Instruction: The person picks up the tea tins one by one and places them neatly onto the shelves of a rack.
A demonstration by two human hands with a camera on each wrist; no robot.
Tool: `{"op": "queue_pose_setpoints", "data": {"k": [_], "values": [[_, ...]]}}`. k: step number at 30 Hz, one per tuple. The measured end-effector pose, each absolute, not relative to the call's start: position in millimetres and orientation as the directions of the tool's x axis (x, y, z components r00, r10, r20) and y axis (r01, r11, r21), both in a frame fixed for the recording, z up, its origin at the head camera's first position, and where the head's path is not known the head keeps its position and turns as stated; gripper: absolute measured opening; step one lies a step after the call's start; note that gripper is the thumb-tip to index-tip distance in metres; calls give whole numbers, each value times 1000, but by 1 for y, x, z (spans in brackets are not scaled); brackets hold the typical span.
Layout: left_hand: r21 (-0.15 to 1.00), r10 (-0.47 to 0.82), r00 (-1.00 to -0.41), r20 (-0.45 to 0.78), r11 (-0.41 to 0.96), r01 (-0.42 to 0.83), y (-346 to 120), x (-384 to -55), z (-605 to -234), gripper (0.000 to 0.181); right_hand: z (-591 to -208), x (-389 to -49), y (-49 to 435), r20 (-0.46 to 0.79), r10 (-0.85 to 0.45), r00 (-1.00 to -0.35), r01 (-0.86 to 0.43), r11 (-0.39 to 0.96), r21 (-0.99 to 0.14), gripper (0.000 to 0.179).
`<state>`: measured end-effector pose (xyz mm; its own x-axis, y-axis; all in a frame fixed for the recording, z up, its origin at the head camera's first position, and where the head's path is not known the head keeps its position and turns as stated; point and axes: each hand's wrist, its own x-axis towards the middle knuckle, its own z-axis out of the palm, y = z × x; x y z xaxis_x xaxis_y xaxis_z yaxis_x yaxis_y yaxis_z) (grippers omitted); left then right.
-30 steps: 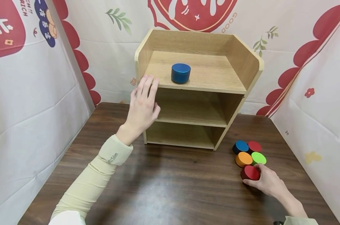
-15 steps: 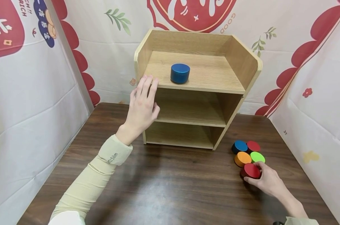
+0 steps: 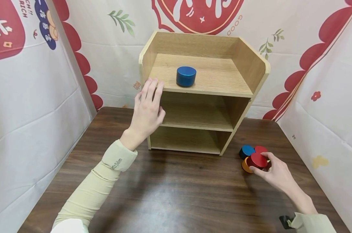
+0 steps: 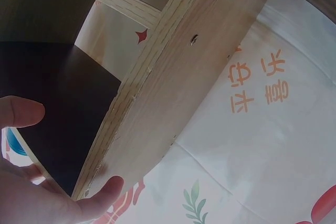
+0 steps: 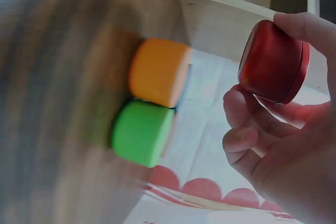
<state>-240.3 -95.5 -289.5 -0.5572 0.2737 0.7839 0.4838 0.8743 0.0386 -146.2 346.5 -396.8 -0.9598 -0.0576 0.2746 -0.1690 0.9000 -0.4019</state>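
Note:
A small wooden shelf unit point(image 3: 193, 92) stands on the table, and a blue round tin point(image 3: 186, 76) sits on its top board. My left hand point(image 3: 148, 111) holds the unit at its front left corner, fingertips on the top board. In the left wrist view the thumb point(image 4: 23, 111) is on the compartment side and a finger point(image 4: 105, 195) lies outside the side panel. My right hand point(image 3: 278, 171) pinches a red round tin point(image 5: 275, 61) by its side, raised off the table. In the head view it partly hides an orange tin point(image 3: 246, 165) and mostly hides a green tin point(image 5: 143, 133).
Behind the orange tin are another blue tin point(image 3: 247, 151) and another red tin point(image 3: 260, 149), on the dark wood table point(image 3: 176, 191) right of the shelf unit. Printed white cloth point(image 3: 112, 61) hangs behind and at both sides.
My right hand has lifted the red tin off the table and moved it away from me, above the orange and green tins. My left hand stays at the shelf corner.

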Motion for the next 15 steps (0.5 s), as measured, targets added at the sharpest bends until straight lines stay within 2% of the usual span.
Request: {"op": "queue_pose_setpoints", "data": {"k": [15], "values": [[39, 271, -566, 778, 879, 475, -96, -241, -291, 75, -349, -172, 323, 367, -132, -921, -286, 869, -405, 59]]}}
